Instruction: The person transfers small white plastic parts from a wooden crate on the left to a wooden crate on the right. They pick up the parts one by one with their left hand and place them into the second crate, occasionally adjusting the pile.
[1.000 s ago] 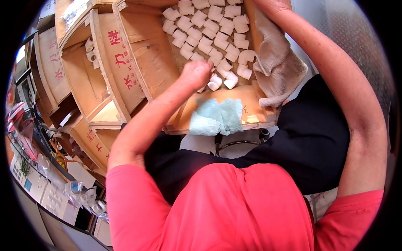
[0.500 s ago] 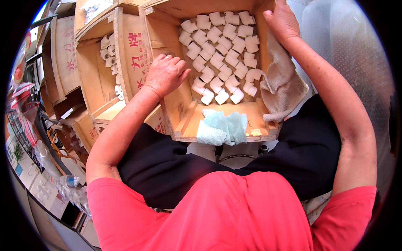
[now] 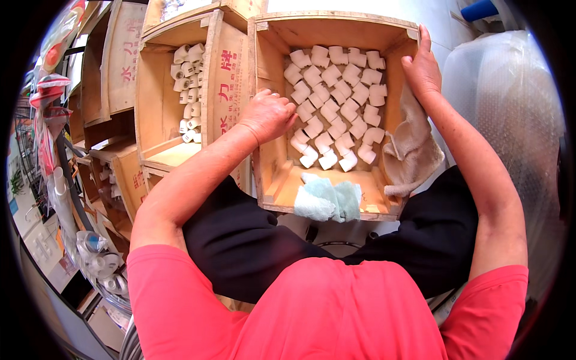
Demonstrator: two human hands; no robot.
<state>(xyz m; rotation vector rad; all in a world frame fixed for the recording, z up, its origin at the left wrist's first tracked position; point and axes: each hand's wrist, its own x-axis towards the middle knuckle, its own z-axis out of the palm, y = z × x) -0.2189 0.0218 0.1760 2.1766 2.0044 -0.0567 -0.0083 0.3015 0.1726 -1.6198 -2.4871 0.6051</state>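
A wooden box [image 3: 276,135] stands before me, between my knees. White elbow pipe fittings [image 3: 330,110] lie inside it in close zigzag rows. My left hand [image 3: 270,115] is closed over the box's left wall, fingers curled on the rim. At the far right corner, my right hand [image 3: 423,69] grips the right wall, its thumb on the inner side and a finger stretched along the outside. A beige cloth [image 3: 411,147] drapes over the right wall below that hand. Pale green cloth [image 3: 328,198] is bunched over the near edge.
Left of the box stands another wooden box [image 3: 213,84] holding white fittings [image 3: 191,90]. More wooden boxes [image 3: 123,72] are stacked farther left. A large roll of clear bubble wrap [image 3: 504,108] rises at the right, with a blue cylinder [image 3: 479,10] behind it.
The box and both hands sit lower in the view, and the box's far wall now shows whole. Both hands keep their hold on the side walls. The fittings' arrangement looks the same.
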